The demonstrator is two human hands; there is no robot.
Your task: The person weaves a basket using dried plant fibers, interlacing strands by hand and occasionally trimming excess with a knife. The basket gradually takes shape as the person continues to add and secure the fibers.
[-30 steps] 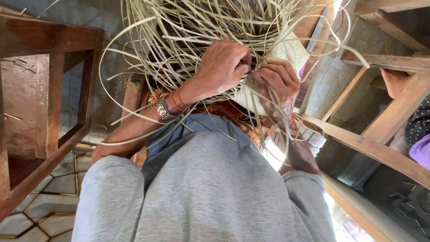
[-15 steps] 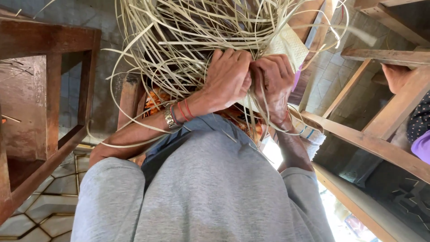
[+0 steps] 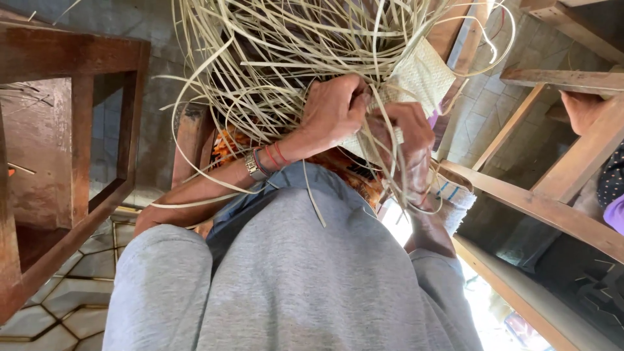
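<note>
Your one camera sits on your head, looking steeply down your grey-clad chest [image 3: 292, 279], close on both hands at the woven strips [image 3: 292, 58], tiled floor [image 3: 71, 305] at left.

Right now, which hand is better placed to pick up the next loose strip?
Probably left. The left hand lies against the tangle of loose strips, while the right hand keeps its grip at the woven panel, strips draped over it.
</note>
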